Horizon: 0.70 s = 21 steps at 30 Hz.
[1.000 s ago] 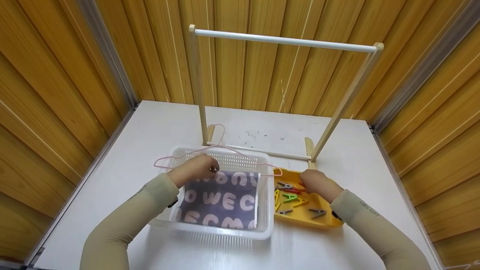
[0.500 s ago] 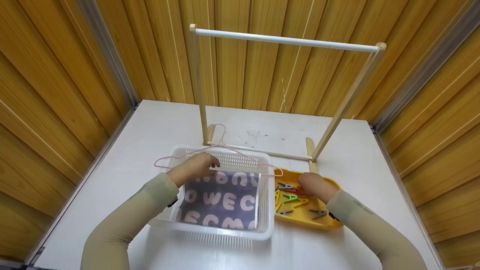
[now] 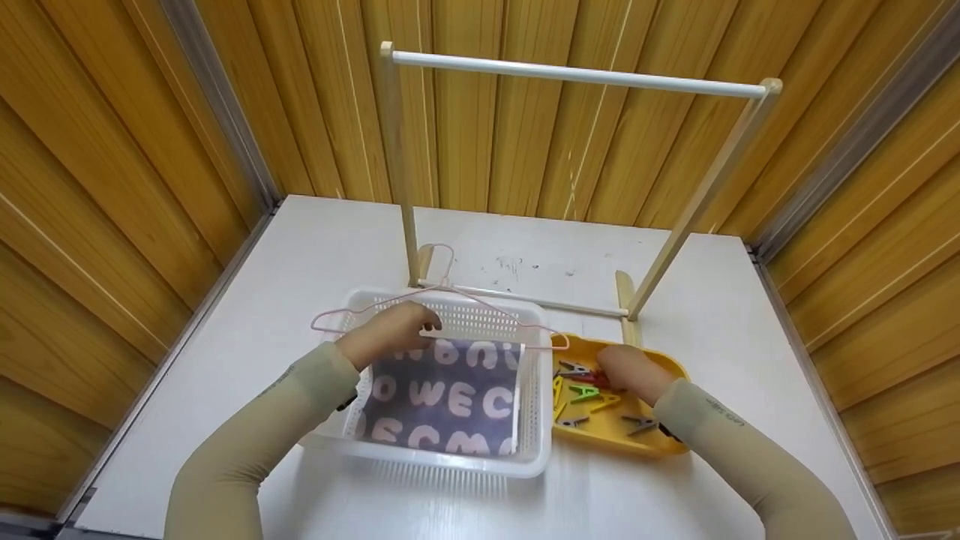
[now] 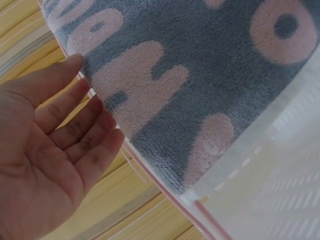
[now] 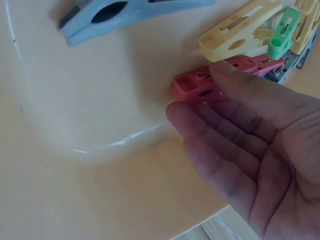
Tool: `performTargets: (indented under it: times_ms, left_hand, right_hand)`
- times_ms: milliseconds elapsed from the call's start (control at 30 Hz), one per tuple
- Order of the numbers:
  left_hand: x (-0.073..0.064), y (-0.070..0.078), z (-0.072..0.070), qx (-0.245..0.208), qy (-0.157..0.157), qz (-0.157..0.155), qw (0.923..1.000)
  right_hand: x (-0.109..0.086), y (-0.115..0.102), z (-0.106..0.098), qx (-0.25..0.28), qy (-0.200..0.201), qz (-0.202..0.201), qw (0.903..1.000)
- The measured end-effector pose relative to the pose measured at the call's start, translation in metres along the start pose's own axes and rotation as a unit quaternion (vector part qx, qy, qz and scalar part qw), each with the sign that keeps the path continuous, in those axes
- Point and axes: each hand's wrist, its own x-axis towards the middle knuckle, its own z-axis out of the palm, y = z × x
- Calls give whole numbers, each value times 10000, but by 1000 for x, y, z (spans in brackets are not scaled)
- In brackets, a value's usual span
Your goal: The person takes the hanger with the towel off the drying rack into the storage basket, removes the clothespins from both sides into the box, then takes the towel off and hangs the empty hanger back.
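Observation:
A dark blue-grey towel [image 3: 450,397] with pink letters hangs folded over the lower bar of a pink clothes hanger [image 3: 448,283], above a white perforated basket [image 3: 525,470]. My left hand [image 4: 55,145] is at the towel's upper edge, fingers loosely bent and thumb tip just at the fold. Over the yellow tray [image 3: 600,431], my right hand [image 5: 250,135] pinches a red clothespin [image 5: 187,85] between thumb and fingers. Close beside it lie a pale yellow clothespin [image 5: 237,32], a green clothespin [image 5: 282,37] and a grey clothespin [image 5: 135,15].
A wooden drying rack with a white top bar [image 3: 577,73] stands behind the basket and tray, on the white table [image 3: 300,255]. Wood-panelled walls [image 3: 517,142] enclose the back and both sides. The hanger's right end reaches over the tray's left rim.
My left fingers have loosened from the towel's upper edge. My right hand has shifted slightly down and left in the tray, onto the red clothespin. Towel and hanger stay put.

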Motion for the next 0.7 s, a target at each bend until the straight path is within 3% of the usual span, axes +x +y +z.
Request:
performTargets:
  times_ms: [267, 433, 700]
  left_hand:
    - [0, -1, 0, 20, -39, 38, 10000]
    - [2, 0, -3, 56, -59, 68, 9999]
    - [2, 2, 1, -35, -102, 57, 9999]
  right_hand:
    - [-9, 0, -17, -16, -3, 154, 9999]
    - [-18, 0, -36, -218, 270, 0, 9994]
    - [-21, -7, -61, 145, 757, -6, 9970]
